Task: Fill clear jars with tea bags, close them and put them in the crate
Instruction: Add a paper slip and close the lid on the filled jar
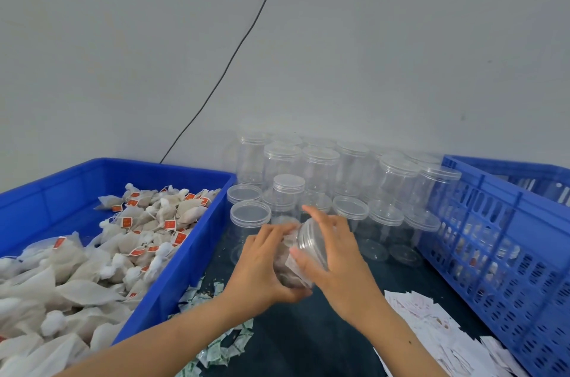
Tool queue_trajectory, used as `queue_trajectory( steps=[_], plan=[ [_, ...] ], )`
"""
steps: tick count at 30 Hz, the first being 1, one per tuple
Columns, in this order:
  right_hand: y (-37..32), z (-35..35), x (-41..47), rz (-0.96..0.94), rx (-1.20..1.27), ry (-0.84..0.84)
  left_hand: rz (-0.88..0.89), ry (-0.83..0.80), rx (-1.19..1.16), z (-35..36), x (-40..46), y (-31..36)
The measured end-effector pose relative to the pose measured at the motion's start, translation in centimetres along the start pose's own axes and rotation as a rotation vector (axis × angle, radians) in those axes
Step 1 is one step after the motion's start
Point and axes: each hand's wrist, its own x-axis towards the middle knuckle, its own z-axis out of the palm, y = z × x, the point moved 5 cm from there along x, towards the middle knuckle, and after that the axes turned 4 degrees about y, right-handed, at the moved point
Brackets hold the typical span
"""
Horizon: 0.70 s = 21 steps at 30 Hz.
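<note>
Two hands meet at table centre: the left hand grips a tilted, tea-bag-filled jar while the right hand, at its three o'clock, cups the lid, which likely needs squaring before twisting, crate waiting at three o'clock.

Plastic, mesh, paper.
Clear glossy plastic jars catching light; blue moulded plastic bin and slotted crate showing smooth; tea bags looking matt, fibrous.
</note>
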Motion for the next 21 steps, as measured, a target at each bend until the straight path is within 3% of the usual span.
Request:
queue_trajectory(
  steps=[3, 6, 9, 11, 16, 21],
  plan=[
    [0.5, -1.2, 0.5, 0.066, 0.165, 0.128, -0.093, 0.003, -0.195, -0.6, 0.3, 0.0],
    [0.9, -2.1, 0.6, 0.112, 0.314, 0.211, -0.39, 0.043, -0.495, -1.2, 0.5, -0.6],
    [0.6, -1.9, 0.5, 0.111, 0.375, 0.241, -0.731, -0.069, -0.84, -0.1, -0.3, -1.4],
    [0.4, -1.5, 0.5, 0.108, 0.385, 0.241, -0.818, -0.121, -1.032, 0.3, -0.6, -1.2],
    [-0.6, -0.9, 0.3, 0.052, 0.259, 0.17, -0.94, -0.105, -1.087, 0.8, -0.8, -2.0],
    [-2.5, -1.1, 0.9, -0.201, 0.069, 0.15, -1.055, -0.132, -1.013, 0.3, -0.2, -2.8]
  ],
)
